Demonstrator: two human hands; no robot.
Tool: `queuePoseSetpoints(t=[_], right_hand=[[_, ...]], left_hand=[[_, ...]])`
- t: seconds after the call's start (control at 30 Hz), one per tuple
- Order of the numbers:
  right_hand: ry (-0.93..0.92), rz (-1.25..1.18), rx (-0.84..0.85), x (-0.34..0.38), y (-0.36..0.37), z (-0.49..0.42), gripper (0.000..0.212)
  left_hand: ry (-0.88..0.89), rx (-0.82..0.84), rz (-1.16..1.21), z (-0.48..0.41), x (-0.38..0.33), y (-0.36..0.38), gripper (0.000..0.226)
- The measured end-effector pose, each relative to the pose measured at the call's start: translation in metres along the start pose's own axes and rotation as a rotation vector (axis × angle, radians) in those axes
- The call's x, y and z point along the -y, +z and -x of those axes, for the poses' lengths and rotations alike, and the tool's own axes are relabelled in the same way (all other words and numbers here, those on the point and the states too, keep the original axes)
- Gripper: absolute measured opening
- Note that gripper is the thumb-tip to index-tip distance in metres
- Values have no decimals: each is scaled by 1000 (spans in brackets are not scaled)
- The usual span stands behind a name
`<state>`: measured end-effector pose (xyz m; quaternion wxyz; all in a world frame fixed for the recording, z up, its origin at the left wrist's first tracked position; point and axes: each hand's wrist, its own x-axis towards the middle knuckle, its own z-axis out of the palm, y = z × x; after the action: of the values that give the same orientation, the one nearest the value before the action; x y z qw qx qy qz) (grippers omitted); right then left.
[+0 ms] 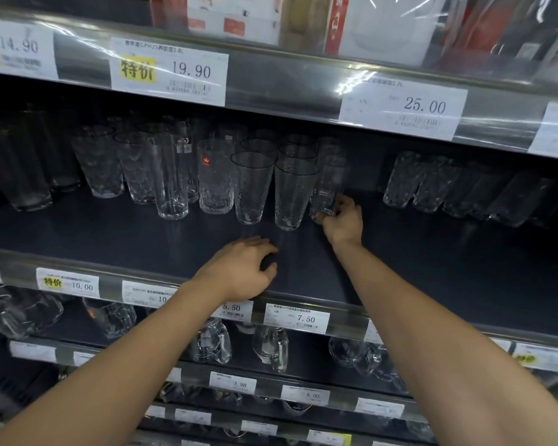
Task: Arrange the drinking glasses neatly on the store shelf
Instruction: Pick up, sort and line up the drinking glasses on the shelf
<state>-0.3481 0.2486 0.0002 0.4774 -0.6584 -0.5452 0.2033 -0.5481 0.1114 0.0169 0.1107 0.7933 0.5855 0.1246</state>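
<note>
On the dark middle shelf, right hand is wrapped around the base of a clear tall glass, fingers curled at its foot; glass leans slightly, bottom at or just above the shelf surface, can't tell which. Left hand sits near the shelf's front edge, palm down, fingers loosely curled, holding nothing, touching or just over the deck.

Just left of the held glass: two tapered tumblers side by side at the front, more of the same lined up behind them. Next left, a textured glass with a red sticker, then a straight tall glass standing forward of its row. Further left, more textured and plain glasses going into shadow.

Right of the hand there's a bare stretch of shelf, then a cluster of dimpled glasses well apart from the held one.

Price tags on the rail above read 19.90 and 25.00; rail below the left hand shows 7.50. Lower shelves hold glass mugs, blurry.
</note>
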Motion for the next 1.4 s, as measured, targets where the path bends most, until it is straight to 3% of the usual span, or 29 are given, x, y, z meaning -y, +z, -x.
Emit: queuePoseSetpoints(t=[0.43,0.77,1.4], right_hand=[[15,16,15,-1,1,-1,56],[18,18,26,-1,1,-1,38],[37,34,32,4,-4,4,40]], left_hand=[[-11,-9,11,0,-1,0,49],[-25,-9,11,-1,0,2,49],[-30,-31,23,-1,1,2,49]])
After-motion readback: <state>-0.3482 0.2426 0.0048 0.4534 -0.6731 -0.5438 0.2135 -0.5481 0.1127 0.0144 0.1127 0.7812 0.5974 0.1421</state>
